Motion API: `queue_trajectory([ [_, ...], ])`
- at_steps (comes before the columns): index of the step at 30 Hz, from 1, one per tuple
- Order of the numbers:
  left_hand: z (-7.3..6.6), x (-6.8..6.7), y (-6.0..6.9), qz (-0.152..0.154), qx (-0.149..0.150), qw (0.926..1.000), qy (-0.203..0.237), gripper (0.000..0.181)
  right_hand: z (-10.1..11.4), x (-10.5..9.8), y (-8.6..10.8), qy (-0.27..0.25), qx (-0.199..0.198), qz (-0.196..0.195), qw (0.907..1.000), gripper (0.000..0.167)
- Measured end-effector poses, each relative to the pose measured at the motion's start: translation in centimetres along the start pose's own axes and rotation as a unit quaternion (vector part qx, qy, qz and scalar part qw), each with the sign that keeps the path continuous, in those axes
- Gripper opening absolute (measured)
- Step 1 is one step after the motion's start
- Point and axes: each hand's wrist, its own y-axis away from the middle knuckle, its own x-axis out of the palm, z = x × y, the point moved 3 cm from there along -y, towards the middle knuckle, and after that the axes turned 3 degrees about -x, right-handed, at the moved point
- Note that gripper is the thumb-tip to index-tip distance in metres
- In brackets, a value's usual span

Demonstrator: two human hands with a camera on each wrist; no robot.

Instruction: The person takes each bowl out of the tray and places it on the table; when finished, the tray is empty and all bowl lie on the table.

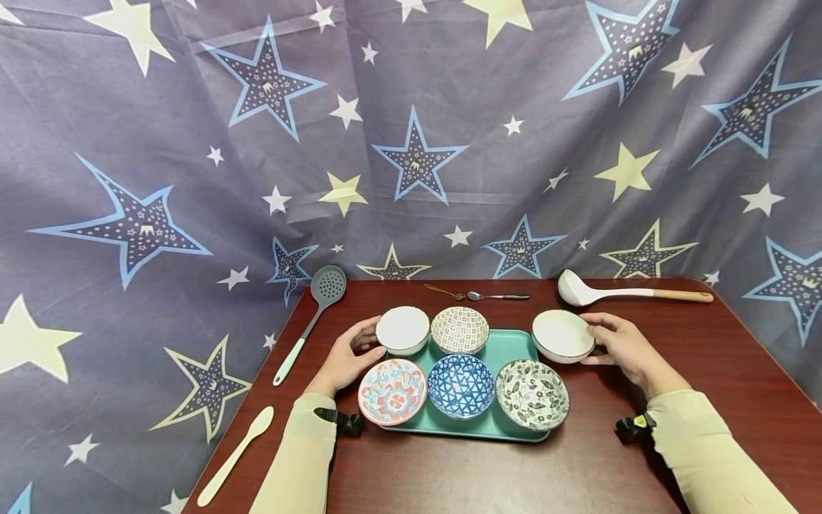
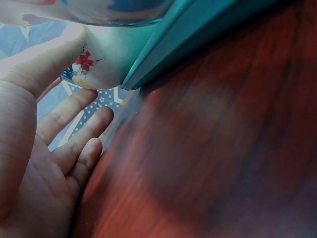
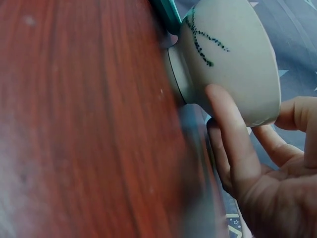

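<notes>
My left hand [image 1: 347, 358] holds the side of a white bowl [image 1: 402, 332] at the tray's back left, thumb in front and fingertips behind. A red flower shows on that bowl's outside [image 2: 91, 67] in the left wrist view. At the right, my right hand [image 1: 626, 348] grips the rim and side of a cream-white bowl [image 1: 562, 337]; the right wrist view shows a dark dotted sprig on its wall [image 3: 237, 64]. Its foot is at the tabletop, beside the teal tray [image 1: 514, 345]. A brown-patterned bowl [image 1: 459, 330] sits between the two.
In front stand a red-and-blue floral bowl [image 1: 392, 392], a blue geometric bowl [image 1: 461, 386] and a leaf-patterned bowl [image 1: 532, 395]. Around lie a slotted skimmer [image 1: 328, 287], a cream spoon [image 1: 237, 453], a small fork [image 1: 444, 291], a metal spoon [image 1: 497, 295] and a white ladle [image 1: 578, 289].
</notes>
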Motion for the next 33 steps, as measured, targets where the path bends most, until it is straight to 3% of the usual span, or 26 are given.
queue_trajectory([
  [24,-0.3,0.1,0.1,-0.004,-0.005,1.0000,-0.001,0.064,0.7,0.0,0.1,0.030,0.004,0.002,0.9995,0.051],
  [28,-0.3,0.1,0.0,-0.005,-0.003,1.0000,-0.002,0.064,1.6,-0.1,0.3,0.065,-0.020,-0.020,0.9975,0.048],
  [33,-0.1,0.1,0.0,-0.006,-0.003,1.0000,-0.006,0.064,2.9,-0.3,0.7,0.114,-0.063,-0.082,0.9881,0.041],
])
